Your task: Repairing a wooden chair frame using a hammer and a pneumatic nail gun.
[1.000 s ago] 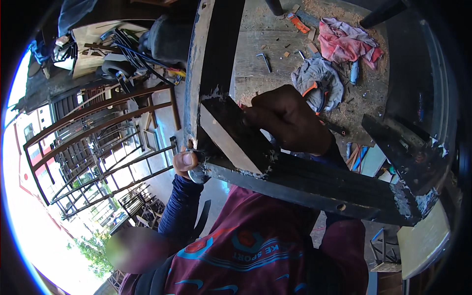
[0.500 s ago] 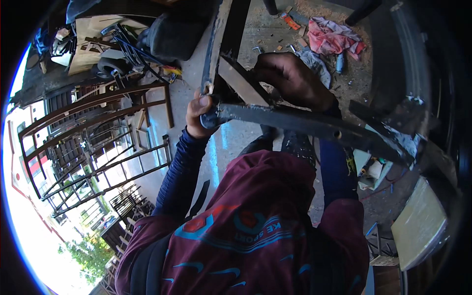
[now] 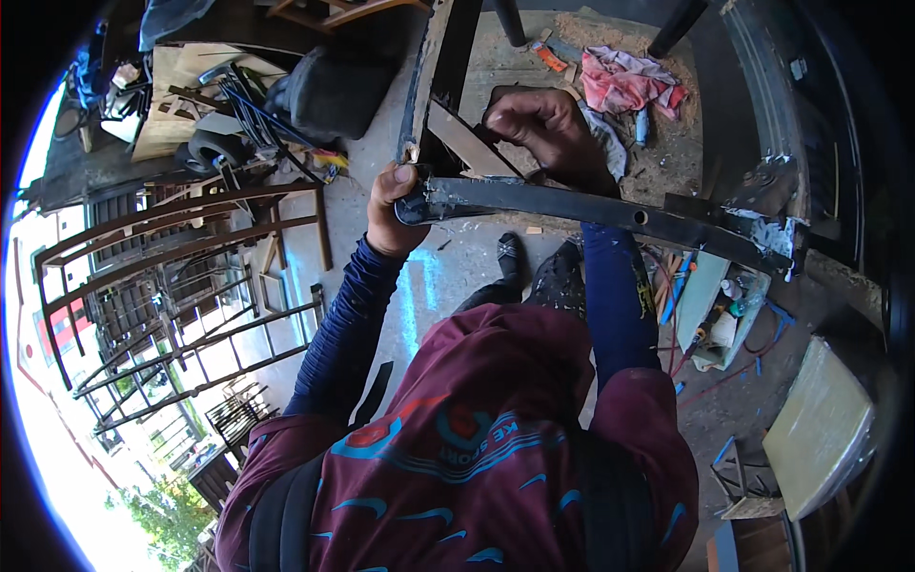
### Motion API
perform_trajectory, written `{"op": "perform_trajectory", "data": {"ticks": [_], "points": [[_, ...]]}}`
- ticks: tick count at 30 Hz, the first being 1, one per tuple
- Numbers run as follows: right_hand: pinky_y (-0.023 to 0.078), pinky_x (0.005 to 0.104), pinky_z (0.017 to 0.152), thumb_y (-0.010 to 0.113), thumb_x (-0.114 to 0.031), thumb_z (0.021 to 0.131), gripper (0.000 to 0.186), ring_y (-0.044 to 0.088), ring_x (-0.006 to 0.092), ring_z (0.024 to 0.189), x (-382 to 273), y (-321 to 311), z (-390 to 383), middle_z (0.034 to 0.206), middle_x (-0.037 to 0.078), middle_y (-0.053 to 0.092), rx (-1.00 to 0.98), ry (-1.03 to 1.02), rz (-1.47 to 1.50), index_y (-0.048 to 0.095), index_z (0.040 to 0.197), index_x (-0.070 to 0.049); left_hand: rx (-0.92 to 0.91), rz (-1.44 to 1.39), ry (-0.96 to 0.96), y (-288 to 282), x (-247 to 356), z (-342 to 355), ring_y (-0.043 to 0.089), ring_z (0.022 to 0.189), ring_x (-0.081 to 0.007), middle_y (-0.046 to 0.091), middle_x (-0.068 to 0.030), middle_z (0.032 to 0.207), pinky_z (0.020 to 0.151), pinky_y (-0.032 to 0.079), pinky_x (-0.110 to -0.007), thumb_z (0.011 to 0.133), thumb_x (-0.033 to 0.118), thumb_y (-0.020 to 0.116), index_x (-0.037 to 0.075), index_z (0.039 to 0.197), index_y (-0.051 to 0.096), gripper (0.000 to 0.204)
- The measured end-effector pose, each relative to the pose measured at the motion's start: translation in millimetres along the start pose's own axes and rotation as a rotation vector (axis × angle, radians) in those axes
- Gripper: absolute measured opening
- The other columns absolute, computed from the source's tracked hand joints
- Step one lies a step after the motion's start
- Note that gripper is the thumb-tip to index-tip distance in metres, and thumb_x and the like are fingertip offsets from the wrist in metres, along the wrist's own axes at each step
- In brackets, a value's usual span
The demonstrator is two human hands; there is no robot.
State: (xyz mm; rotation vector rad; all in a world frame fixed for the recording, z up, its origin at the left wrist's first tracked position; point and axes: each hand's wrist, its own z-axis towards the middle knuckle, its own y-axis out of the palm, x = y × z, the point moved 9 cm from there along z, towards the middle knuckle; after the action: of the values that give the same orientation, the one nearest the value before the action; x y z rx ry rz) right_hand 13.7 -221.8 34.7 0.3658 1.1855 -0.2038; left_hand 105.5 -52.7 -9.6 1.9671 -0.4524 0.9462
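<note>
My left hand (image 3: 391, 212) grips the lower left corner of a dark painted wooden frame (image 3: 562, 198), thumb at the outer end where the finish is chipped. A diagonal wooden brace (image 3: 473, 145) with a pale bare face spans that inside corner between the horizontal rail and a long upright member (image 3: 415, 100). My right hand (image 3: 537, 129) is curled beside the brace's right side, fingers bent in against the thumb; whether anything small is between them I cannot make out. Whitish flaking patches mark the frame's right-hand joint (image 3: 772, 234).
A work board (image 3: 667, 157) beyond carries sawdust, pink and grey rags (image 3: 620, 76) and an orange tool (image 3: 550, 55). A bin of supplies (image 3: 715, 305) and a leaning panel (image 3: 815, 424) are right. Stacked chair frames (image 3: 181, 224), a tyre and scrap fill the left. My feet show below the frame.
The frame and both hands sit higher in the picture and look smaller, uncovering my feet and more floor. My left hand still grips the corner; my right hand remains curled by the brace.
</note>
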Motion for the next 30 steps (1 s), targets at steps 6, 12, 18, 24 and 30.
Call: {"op": "perform_trajectory", "data": {"ticks": [6,12,18,24,30], "points": [[0.042,0.0293,0.064,0.069,-0.023,0.096,0.028,0.052,0.0091,0.067,-12,1,9,0.071,0.005,0.058,-0.046,-0.108,-0.119,0.066,0.083,0.002,-0.014,-0.088,0.020,2,1,1,0.067,0.074,-0.0214,0.064,-0.0052,0.078,0.071,0.055,-0.036,0.086,0.034,0.063,0.006,0.087,0.060,0.028],[0.045,0.0306,0.066,0.065,-0.018,0.097,0.023,0.059,0.0159,0.071,-26,3,11,0.076,0.009,0.059,-0.151,-0.226,-0.137,0.064,0.085,0.002,0.074,0.010,-0.018,-9,-2,1,0.063,0.069,-0.0170,0.060,-0.0024,0.075,0.066,0.051,-0.032,0.084,0.034,0.061,0.009,0.086,0.058,0.025],[0.046,0.0321,0.066,0.066,-0.016,0.095,0.021,0.059,0.0200,0.071,-33,5,12,0.077,0.010,0.058,-0.206,-0.277,-0.191,0.063,0.086,0.003,-0.156,-0.174,-0.060,-13,-8,0,0.072,0.085,-0.0274,0.072,-0.0110,0.095,0.081,0.058,-0.042,0.086,0.034,0.065,0.005,0.105,0.064,0.034],[0.045,0.0339,0.067,0.068,-0.019,0.094,0.024,0.058,0.0199,0.071,-27,1,5,0.077,0.009,0.059,-0.235,-0.243,-0.132,0.063,0.085,0.002,0.102,0.199,-0.094,-52,-27,-23,0.058,0.080,-0.0098,0.052,0.0013,0.088,0.070,0.050,-0.027,0.092,0.033,0.060,0.008,0.118,0.049,0.038],[0.050,0.0376,0.077,0.061,-0.012,0.093,0.022,0.063,0.0283,0.085,8,-13,-62,0.099,0.016,0.062,0.254,-0.182,-0.629,0.062,0.110,0.002,0.019,0.295,-0.172,-7,-10,-22,0.056,0.074,-0.0124,0.052,-0.0003,0.083,0.065,0.048,-0.029,0.082,0.042,0.065,0.005,0.105,0.054,0.046]]}}
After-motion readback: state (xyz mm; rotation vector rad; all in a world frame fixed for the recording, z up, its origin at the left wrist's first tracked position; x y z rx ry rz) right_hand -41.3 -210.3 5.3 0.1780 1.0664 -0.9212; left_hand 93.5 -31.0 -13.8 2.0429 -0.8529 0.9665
